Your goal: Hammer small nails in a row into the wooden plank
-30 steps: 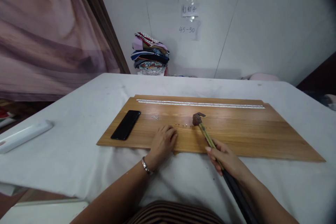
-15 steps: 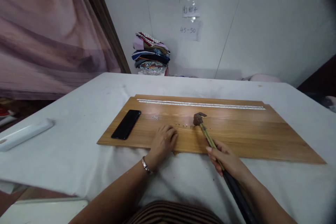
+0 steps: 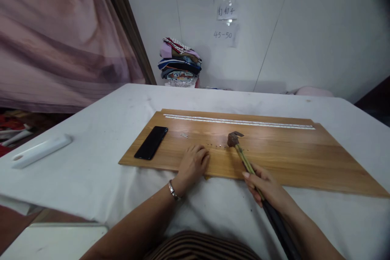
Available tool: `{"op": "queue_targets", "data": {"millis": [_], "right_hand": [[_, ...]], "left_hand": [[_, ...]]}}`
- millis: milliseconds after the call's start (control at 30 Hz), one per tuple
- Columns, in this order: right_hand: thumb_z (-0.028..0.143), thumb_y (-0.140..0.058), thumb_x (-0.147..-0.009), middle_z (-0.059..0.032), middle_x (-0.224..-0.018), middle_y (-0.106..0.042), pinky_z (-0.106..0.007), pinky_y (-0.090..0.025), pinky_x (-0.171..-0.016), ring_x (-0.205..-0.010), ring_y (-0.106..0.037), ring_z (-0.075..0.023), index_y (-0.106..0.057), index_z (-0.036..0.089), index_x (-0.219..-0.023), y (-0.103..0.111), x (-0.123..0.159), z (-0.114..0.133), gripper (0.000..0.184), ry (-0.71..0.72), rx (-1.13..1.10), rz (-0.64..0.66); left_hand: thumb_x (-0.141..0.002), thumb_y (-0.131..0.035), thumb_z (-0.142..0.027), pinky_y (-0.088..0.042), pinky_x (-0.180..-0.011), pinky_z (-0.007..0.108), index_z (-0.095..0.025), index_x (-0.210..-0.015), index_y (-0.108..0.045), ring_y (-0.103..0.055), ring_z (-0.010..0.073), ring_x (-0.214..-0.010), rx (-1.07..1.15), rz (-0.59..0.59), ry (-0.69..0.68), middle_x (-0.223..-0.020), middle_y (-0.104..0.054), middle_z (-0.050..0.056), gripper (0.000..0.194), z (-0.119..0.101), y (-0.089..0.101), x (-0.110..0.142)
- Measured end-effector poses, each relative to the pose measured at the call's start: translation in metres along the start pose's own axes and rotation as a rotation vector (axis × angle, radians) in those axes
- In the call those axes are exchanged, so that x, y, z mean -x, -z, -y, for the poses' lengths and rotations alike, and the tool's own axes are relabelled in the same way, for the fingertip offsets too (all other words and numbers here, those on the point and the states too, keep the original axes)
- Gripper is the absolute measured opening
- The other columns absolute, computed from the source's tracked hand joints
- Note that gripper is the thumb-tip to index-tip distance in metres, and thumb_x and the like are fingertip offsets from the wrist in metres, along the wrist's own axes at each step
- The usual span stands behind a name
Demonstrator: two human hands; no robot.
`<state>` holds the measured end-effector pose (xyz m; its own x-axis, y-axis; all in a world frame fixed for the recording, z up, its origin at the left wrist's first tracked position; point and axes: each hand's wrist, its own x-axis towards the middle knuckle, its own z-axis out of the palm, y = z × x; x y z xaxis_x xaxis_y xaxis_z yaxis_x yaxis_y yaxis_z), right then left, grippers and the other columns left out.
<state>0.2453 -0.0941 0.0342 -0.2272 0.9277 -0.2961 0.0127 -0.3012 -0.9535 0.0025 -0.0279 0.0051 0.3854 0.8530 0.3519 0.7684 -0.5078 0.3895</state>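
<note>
Smooth wooden board (image 3: 289, 158), rusty-looking metal hammer head (image 3: 233, 139).

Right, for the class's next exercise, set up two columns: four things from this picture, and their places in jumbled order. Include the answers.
Things
1. Black rectangular phone
2. Claw hammer with a brownish metal head
3. Silver-coloured metal bracelet
4. Long, thin white printed strips

Places
A. Around the wrist of the bare left hand
B. Along the far edge of the flat brown wooden board
C. Gripped in the fingers of the bare right hand
D. Lying near the board's left end

Pairs: 1-D, 2-C, 3-A, 4-B
</note>
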Motion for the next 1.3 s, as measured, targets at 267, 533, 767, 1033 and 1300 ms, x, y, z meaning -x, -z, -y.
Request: {"op": "queue_targets", "data": {"millis": [267, 533, 767, 1033, 1300], "right_hand": [[0.05, -0.062, -0.08, 0.0126, -0.048, -0.04, -0.016, -0.035, -0.028, -0.031, -0.032, -0.0049, -0.043, 0.023, -0.079, -0.0008, 0.0005, 0.0011, 0.032, -0.011, -0.006, -0.004], [0.05, -0.06, -0.081, 0.0124, -0.049, -0.041, -0.016, -0.035, -0.028, -0.031, -0.033, -0.0049, -0.043, 0.023, -0.079, -0.0002, 0.0008, 0.0013, 0.032, -0.013, 0.016, 0.006], [0.053, -0.062, -0.078, 0.0131, -0.047, -0.04, -0.016, -0.034, -0.028, -0.03, -0.031, -0.0052, -0.044, 0.023, -0.081, -0.0007, 0.0018, 0.0024, 0.034, -0.021, 0.002, -0.01], [0.051, -0.062, -0.079, 0.0126, -0.047, -0.041, -0.017, -0.034, -0.028, -0.03, -0.032, -0.0049, -0.043, 0.023, -0.079, -0.0004, 0.0001, 0.0011, 0.034, -0.019, -0.005, -0.005], [0.051, -0.06, -0.08, 0.013, -0.046, -0.04, -0.016, -0.034, -0.028, -0.029, -0.032, -0.0051, -0.044, 0.023, -0.08, 0.0005, 0.0005, 0.0011, 0.032, 0.002, 0.001, -0.001]], "left_hand": [[-0.094, -0.047, -0.024, -0.045, -0.088, 0.039, -0.02, -0.093, -0.062, -0.055, 0.0213, -0.095, 0.015, 0.002, 0.01, -0.098, -0.06, 0.006, 0.016, 0.0003, -0.0008, -0.0003], [-0.094, -0.048, -0.024, -0.045, -0.088, 0.038, -0.019, -0.094, -0.062, -0.055, 0.0208, -0.095, 0.007, -0.01, 0.001, -0.099, -0.06, 0.006, 0.015, 0.0007, -0.0021, 0.0001], [-0.094, -0.047, -0.024, -0.045, -0.088, 0.038, -0.02, -0.092, -0.062, -0.055, 0.0209, -0.094, 0.011, -0.004, 0.005, -0.097, -0.06, 0.006, 0.016, 0.0, -0.0006, -0.001], [-0.094, -0.048, -0.025, -0.045, -0.088, 0.038, -0.019, -0.093, -0.062, -0.054, 0.0209, -0.096, 0.002, -0.001, 0.004, -0.099, -0.06, 0.006, 0.016, 0.0022, -0.0022, -0.0002], [-0.094, -0.048, -0.024, -0.045, -0.088, 0.038, -0.019, -0.093, -0.062, -0.055, 0.0209, -0.096, -0.005, 0.0, -0.002, -0.099, -0.06, 0.006, 0.015, 0.0023, -0.0017, -0.0006]]}}
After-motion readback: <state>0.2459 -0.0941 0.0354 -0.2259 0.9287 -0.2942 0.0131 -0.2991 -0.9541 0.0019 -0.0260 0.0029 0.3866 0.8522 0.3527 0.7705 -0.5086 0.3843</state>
